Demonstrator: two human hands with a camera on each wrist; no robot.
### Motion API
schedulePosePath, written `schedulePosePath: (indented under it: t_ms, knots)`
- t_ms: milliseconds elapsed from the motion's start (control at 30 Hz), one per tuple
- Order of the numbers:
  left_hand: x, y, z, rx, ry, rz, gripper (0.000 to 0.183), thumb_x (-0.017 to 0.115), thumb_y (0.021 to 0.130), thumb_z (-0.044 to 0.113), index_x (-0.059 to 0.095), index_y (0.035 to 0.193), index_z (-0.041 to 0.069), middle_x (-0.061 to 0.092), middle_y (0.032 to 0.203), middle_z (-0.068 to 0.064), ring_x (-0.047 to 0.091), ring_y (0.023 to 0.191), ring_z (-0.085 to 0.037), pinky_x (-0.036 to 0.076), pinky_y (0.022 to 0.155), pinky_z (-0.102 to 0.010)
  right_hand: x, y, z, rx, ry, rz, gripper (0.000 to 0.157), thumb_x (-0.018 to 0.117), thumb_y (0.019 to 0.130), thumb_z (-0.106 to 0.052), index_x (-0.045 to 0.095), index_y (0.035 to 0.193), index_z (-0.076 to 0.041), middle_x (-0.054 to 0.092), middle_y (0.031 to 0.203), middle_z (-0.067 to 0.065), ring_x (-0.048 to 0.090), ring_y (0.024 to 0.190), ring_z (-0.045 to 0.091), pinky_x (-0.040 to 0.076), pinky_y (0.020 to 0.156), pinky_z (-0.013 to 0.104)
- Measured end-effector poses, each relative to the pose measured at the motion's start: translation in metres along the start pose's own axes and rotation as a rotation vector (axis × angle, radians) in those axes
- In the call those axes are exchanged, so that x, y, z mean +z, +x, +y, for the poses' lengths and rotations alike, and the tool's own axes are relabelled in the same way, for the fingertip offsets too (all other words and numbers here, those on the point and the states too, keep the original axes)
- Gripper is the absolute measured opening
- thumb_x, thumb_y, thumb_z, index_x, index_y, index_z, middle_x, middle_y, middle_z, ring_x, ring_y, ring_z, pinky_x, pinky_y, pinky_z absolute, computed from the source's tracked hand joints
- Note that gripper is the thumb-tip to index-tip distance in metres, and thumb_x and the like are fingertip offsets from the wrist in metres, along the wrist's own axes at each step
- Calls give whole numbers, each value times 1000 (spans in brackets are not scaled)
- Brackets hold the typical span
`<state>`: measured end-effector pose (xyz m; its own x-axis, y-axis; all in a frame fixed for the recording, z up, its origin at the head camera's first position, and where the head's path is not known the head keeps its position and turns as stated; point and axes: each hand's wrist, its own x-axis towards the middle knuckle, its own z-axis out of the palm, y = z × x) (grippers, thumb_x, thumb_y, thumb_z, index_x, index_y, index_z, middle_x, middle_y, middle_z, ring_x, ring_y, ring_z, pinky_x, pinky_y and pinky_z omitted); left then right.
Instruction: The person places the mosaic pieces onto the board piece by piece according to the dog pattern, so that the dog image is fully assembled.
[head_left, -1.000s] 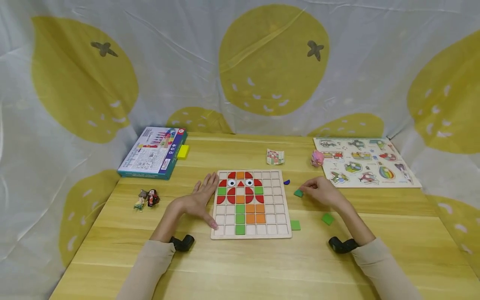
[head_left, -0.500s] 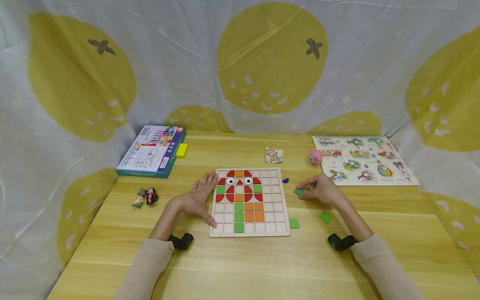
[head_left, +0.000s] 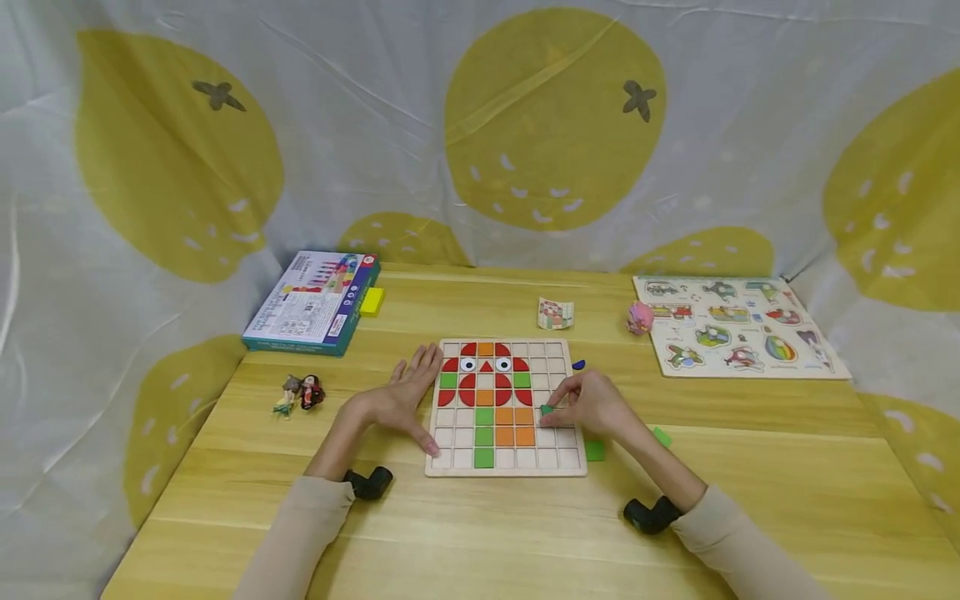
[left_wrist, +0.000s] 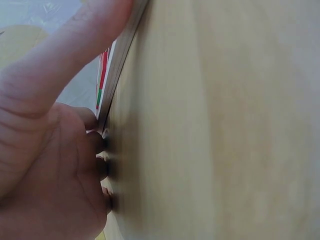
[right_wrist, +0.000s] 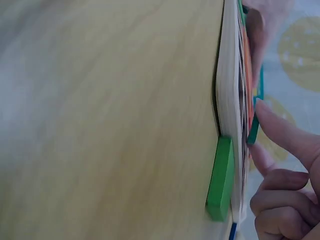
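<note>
My left hand (head_left: 397, 406) rests along the left edge of a wooden grid board (head_left: 450, 458), fingers spread and straight, thumb at the lower left corner. Red, orange, green and white-eyed pieces form a pattern in the board's cells. Over the right half of the board, my right hand (head_left: 592, 406) pinches a small dark green tile (head_left: 546, 409) between thumb and finger. In the right wrist view this tile (right_wrist: 254, 129) stands on a slant close over the board's face. A light green square tile (head_left: 595, 451) lies against the board's right edge.
Right of the board are another green tile (head_left: 662, 437), partly behind my forearm, and a blue half-round piece (head_left: 578, 365). A patterned card (head_left: 555, 313), pink figure (head_left: 640, 317) and picture puzzle (head_left: 720, 354) lie farther back. At left are a box (head_left: 300, 312), yellow block (head_left: 372, 301) and two small figures (head_left: 309, 392).
My right hand has carried the dark green tile leftward from the table beside the board to over its right half. My left hand stays at the board's left edge.
</note>
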<state>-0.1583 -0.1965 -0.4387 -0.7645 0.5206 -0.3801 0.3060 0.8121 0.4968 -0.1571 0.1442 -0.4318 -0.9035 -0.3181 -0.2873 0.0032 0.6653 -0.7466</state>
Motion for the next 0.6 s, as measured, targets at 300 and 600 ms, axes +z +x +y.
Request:
schedulePosePath:
  t_ms: [300,600]
  knots:
    - [0,-1,2,-12,-16,-1,151,87,53,58,-13,153,5,-23,160,-15,-22,148,-34,-10,120,-57,4,0,-3,-25,3,-9,16,86,70,-18,78,83,-17,41,53,-2,34,51,13,22,46,20]
    - [1,1,0,-12,-15,2,151,87,54,59,-14,153,6,-23,160,-15,-21,149,-34,-9,120,-57,7,0,-4,-52,-9,26,14,88,67,-19,76,73,-15,45,51,-3,34,51,11,23,47,19]
